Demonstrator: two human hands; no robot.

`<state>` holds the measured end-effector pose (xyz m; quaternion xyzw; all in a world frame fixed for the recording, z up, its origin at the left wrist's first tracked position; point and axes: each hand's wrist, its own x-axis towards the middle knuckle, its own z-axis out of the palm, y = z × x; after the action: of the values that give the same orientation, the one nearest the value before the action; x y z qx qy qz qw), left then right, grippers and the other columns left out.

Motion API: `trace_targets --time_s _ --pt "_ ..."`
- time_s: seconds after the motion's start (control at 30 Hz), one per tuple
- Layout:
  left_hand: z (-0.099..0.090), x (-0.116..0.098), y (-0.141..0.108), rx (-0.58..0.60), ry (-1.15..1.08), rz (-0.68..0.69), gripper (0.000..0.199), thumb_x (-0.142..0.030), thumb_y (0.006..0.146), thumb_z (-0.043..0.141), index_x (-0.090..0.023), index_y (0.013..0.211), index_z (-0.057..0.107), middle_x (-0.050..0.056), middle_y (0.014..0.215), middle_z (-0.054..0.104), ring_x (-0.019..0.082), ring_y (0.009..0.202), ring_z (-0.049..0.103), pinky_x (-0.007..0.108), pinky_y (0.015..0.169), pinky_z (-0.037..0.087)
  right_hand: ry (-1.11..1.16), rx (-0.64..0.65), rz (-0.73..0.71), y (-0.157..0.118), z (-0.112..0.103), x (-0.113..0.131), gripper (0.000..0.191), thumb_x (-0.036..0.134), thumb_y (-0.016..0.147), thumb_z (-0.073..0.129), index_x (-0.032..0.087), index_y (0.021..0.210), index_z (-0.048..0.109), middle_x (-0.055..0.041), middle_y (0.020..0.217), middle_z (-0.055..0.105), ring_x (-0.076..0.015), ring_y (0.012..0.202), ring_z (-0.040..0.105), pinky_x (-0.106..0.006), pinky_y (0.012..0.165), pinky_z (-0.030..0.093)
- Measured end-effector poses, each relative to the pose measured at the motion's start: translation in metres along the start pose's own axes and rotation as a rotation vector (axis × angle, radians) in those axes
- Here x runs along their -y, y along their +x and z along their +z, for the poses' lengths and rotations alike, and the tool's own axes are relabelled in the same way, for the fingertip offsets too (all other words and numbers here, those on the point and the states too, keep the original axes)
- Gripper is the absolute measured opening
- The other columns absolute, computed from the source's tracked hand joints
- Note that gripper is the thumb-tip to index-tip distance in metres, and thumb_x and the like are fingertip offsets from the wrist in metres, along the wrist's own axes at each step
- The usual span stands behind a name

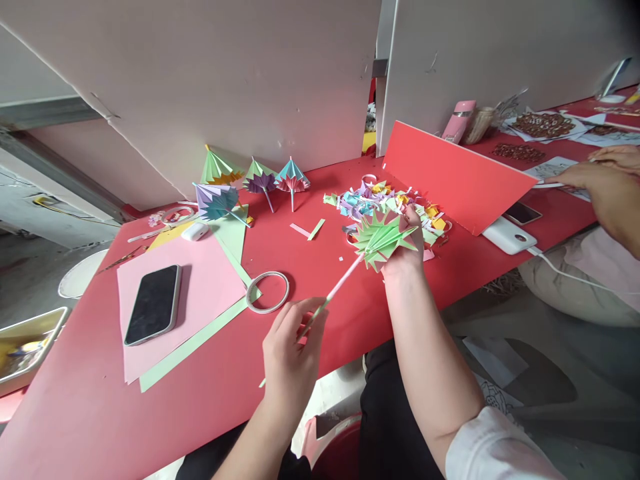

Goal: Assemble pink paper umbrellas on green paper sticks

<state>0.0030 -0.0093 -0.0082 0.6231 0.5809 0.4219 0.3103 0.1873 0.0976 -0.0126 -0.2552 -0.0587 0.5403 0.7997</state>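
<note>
A small paper umbrella with a pleated green canopy (383, 241) and a thin pink-and-green stick (345, 278) is held over the red table. My left hand (294, 341) pinches the lower part of the stick between thumb and fingers. Behind and under the canopy, my right hand (409, 257) is curled against it, with most of its fingers hidden by the pleats. Beyond that hand spreads a heap of coloured paper scraps (360, 200). Several finished paper umbrellas (293, 177) lean near the wall at the back left. A roll of tape (268, 309) lies left of the stick.
Pink paper sheets (200, 300) bear a phone (153, 304) and a white earphone case (195, 231). A red board (450, 173) stands slanted behind the scraps, with a white power bank (510, 235) beside it. A co-worker's hands (595, 177) are at the right.
</note>
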Motion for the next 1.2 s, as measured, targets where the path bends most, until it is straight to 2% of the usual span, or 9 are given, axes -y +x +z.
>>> trace_targets --time_s 0.1,0.27,0.53,0.77,0.93,1.13,1.2 --pt "-0.003 0.002 0.003 -0.107 0.151 0.154 0.013 -0.029 0.083 0.054 -0.024 0.085 0.065 0.001 0.074 0.06 0.012 0.062 0.056 0.023 0.057 0.048 -0.002 -0.021 -0.022 -0.002 0.002 0.0 0.032 0.042 0.074 0.057 0.022 0.059 0.037 0.0071 0.053 0.046 -0.0118 0.051 0.053 -0.03 0.051 0.048" --pt "-0.003 0.003 0.003 -0.135 0.226 0.247 0.015 -0.025 0.084 0.051 -0.023 0.086 0.066 0.001 0.076 0.06 0.01 0.059 0.053 0.019 0.051 0.044 -0.013 -0.049 -0.044 -0.004 0.005 -0.001 0.03 0.039 0.075 0.057 0.022 0.059 0.037 0.0071 0.056 0.048 -0.0105 0.052 0.054 -0.029 0.053 0.05" --pt "-0.008 0.003 0.007 -0.106 0.202 0.238 0.015 -0.022 0.084 0.051 -0.022 0.086 0.066 0.001 0.076 0.059 0.009 0.06 0.053 0.019 0.054 0.045 -0.074 -0.077 -0.037 -0.005 0.006 -0.002 0.03 0.04 0.073 0.058 0.023 0.059 0.037 0.0076 0.054 0.046 -0.0109 0.05 0.053 -0.031 0.051 0.051" --pt "-0.013 0.003 0.009 -0.029 0.151 0.194 0.014 -0.025 0.084 0.052 -0.023 0.084 0.065 0.001 0.078 0.061 0.01 0.059 0.052 0.018 0.046 0.041 -0.07 -0.07 0.024 -0.002 0.004 -0.002 0.034 0.046 0.072 0.06 0.023 0.061 0.037 0.0074 0.054 0.047 -0.0119 0.049 0.053 -0.03 0.046 0.049" --pt "-0.015 0.005 0.011 0.02 0.104 0.223 0.012 -0.023 0.083 0.053 -0.023 0.082 0.065 0.001 0.079 0.061 0.01 0.061 0.053 0.018 0.047 0.041 -0.083 -0.126 0.049 -0.004 0.006 -0.001 0.036 0.048 0.071 0.061 0.024 0.061 0.036 0.0084 0.051 0.044 -0.0106 0.045 0.051 -0.028 0.044 0.047" --pt "-0.022 0.009 0.016 0.123 0.001 0.073 0.009 -0.029 0.081 0.057 -0.023 0.086 0.061 -0.002 0.069 0.055 0.007 0.048 0.047 0.019 0.042 0.041 -0.085 -0.09 0.037 -0.006 0.009 -0.001 0.037 0.046 0.072 0.06 0.023 0.059 0.034 0.0087 0.049 0.039 -0.0107 0.046 0.053 -0.027 0.047 0.049" --pt "-0.022 0.009 0.017 0.148 0.004 0.063 0.01 -0.03 0.081 0.057 -0.023 0.086 0.061 -0.002 0.069 0.055 0.007 0.048 0.045 0.019 0.042 0.04 -0.074 -0.088 0.033 -0.006 0.009 -0.002 0.036 0.043 0.072 0.061 0.023 0.059 0.034 0.0092 0.049 0.038 -0.0095 0.045 0.051 -0.027 0.048 0.05"
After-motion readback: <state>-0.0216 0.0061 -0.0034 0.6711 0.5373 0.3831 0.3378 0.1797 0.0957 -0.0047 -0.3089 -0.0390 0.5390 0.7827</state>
